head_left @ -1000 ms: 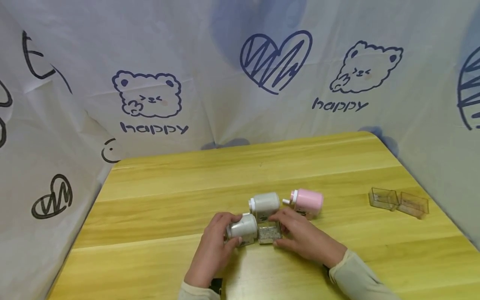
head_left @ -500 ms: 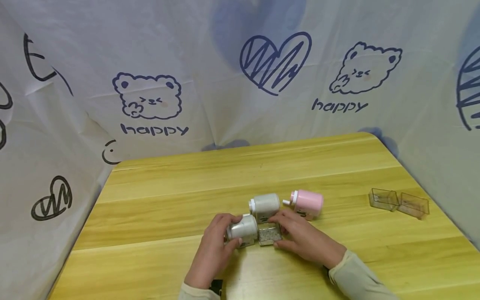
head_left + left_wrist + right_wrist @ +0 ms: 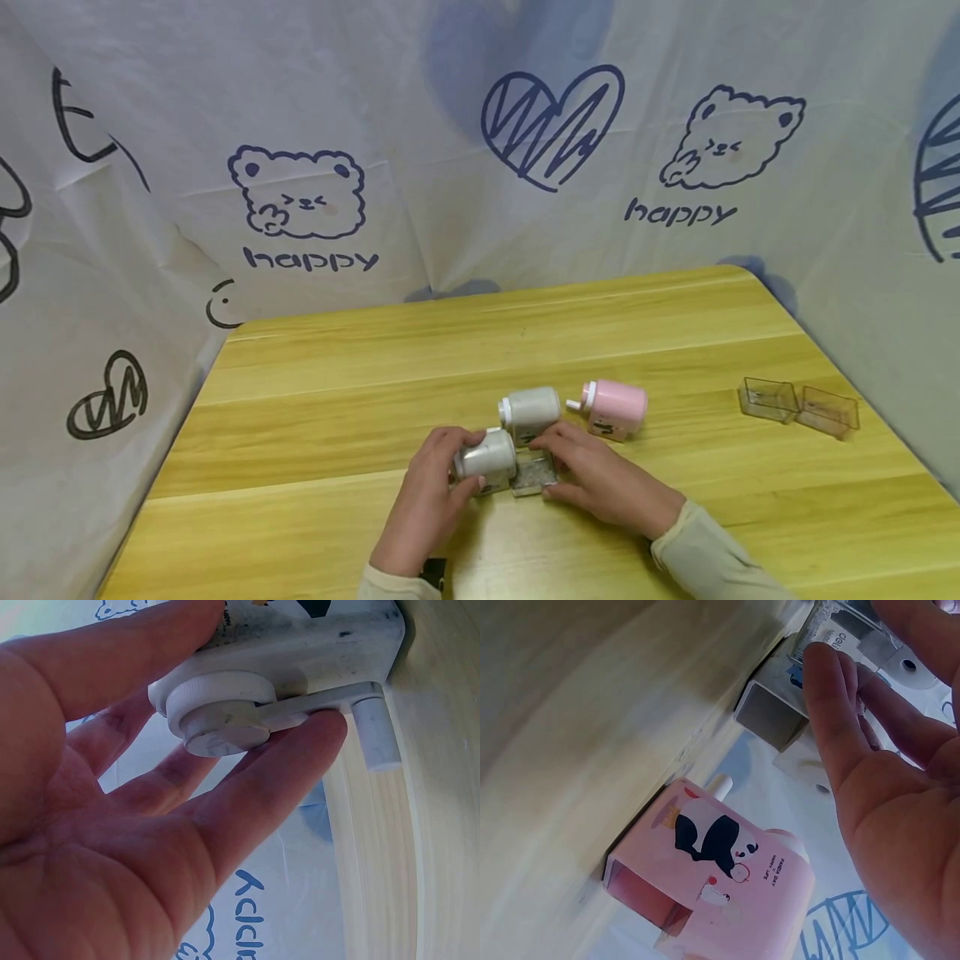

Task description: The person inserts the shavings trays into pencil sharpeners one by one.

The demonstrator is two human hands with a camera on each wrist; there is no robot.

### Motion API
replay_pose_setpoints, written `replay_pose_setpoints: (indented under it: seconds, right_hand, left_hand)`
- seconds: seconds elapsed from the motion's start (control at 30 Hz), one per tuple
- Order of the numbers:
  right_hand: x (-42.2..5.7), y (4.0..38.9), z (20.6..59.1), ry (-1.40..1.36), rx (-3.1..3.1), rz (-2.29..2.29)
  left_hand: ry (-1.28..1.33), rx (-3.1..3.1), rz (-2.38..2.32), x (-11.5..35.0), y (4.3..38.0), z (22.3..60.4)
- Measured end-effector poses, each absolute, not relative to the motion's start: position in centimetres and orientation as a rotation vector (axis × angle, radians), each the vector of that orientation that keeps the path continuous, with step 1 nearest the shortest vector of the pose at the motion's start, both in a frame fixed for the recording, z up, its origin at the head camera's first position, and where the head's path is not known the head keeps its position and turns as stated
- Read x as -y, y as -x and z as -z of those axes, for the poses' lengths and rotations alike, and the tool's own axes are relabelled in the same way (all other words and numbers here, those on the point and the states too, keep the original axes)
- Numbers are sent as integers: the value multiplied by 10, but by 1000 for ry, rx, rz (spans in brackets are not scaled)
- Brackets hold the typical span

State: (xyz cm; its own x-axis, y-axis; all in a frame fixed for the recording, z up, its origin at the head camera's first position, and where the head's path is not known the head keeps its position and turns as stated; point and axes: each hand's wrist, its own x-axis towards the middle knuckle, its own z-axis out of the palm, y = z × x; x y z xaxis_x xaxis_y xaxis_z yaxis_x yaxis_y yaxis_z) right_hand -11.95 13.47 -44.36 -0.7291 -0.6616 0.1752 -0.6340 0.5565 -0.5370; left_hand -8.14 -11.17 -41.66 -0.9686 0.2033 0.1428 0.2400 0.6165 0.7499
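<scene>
My left hand (image 3: 429, 492) grips a white hand-crank pencil sharpener (image 3: 487, 457) lying near the table's middle. In the left wrist view, my fingers surround its crank end, one fingertip along the crank arm (image 3: 319, 705) and its handle (image 3: 377, 735). My right hand (image 3: 603, 479) pinches a small clear sharpener drawer (image 3: 534, 477) between thumb and fingers. The drawer holds grey speckled matter, and its left end is right at the white sharpener. Just behind lies a grey pencil sharpener (image 3: 534, 406), close to my right fingertips. Its drawer slot (image 3: 771, 716) gapes in the right wrist view.
A pink panda-print pencil sharpener (image 3: 618, 402) lies right of the grey one, its drawer slot (image 3: 641, 895) hollow. Two clear drawers (image 3: 768, 400) sit side by side at the table's right. White printed cloth (image 3: 450, 208) hangs behind and beside the wooden table (image 3: 337, 375).
My right hand has brought the clear drawer slightly left and nearer to me, against the white sharpener's side, turning it a little. My left hand and the white sharpener have stayed put.
</scene>
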Motion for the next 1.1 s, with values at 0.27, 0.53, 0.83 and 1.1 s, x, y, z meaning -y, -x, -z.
replay_pose_setpoints:
  seconds: [0.27, 0.53, 0.83, 1.1]
  right_hand:
    - [-134, 120, 445, 1125, -2722, 910]
    - [-132, 119, 444, 1125, -2717, 914]
    - [-132, 120, 446, 1139, -2716, 915]
    - [-132, 121, 447, 1140, -2729, 896]
  left_hand:
    - [383, 2791, 1307, 111, 81, 416]
    - [362, 2807, 1304, 111, 82, 415]
    - [372, 2804, 1311, 111, 81, 415]
    - [376, 2795, 1316, 111, 81, 416]
